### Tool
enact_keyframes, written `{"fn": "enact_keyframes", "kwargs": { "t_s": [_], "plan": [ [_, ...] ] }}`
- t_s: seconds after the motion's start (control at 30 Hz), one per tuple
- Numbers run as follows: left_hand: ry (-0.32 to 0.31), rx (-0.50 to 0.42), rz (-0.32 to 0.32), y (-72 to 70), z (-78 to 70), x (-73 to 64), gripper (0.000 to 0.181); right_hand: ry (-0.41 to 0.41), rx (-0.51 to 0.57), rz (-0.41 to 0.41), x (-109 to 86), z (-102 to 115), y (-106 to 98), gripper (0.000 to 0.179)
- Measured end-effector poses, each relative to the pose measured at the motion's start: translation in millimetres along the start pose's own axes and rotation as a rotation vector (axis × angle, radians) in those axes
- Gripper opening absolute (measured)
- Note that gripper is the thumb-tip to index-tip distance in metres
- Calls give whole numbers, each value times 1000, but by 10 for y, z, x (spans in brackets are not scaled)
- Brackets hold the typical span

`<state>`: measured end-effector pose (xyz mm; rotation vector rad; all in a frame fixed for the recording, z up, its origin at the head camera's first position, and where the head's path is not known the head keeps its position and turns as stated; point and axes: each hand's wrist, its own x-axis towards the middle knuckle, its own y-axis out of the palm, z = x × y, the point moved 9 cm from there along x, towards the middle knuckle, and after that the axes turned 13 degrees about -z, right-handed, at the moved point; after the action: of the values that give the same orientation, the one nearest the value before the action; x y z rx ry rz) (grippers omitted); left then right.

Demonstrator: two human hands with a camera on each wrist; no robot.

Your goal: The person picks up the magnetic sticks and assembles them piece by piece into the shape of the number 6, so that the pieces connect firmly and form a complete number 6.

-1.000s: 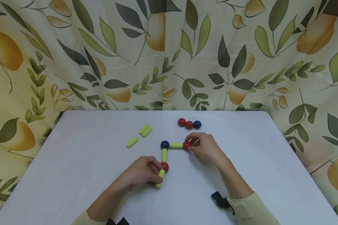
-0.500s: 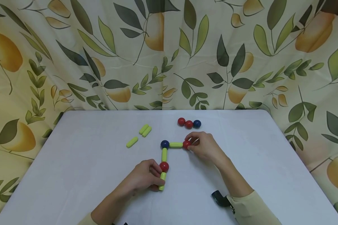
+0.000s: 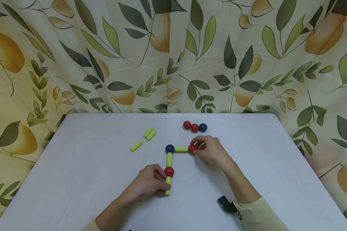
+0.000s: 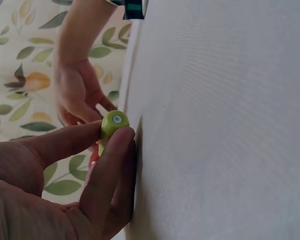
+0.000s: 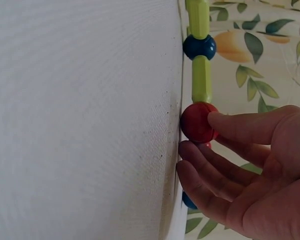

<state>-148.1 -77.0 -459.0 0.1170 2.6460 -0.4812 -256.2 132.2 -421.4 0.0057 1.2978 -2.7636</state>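
One faceted stick [image 3: 168,181], lower centre, has swung straighter; we see the left hand [image 3: 149,181] pinching it, the right hand [image 3: 210,150] a smooth ball [image 3: 191,149].

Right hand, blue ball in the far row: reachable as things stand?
Likely yes: the far blue ball sits just beyond the right hand, and the head view shows nothing between them. The hand would first need to release the red ball it pinches.

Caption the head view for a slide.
Left hand pinches a green rod at one end of a bent chain; right hand, a red ball at the other.
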Motion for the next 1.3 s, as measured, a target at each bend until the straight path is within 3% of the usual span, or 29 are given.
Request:
{"fn": "enact_keyframes", "kwargs": {
  "t_s": [1.07,1.3],
  "plan": [
    [54,-35,-30,-2,-32,-23,31,-6,14,-1,2,-10,4,24],
    [74,10,-44,11,-41,-17,35,0,16,8,-1,-10,2,25]
  ]
}}
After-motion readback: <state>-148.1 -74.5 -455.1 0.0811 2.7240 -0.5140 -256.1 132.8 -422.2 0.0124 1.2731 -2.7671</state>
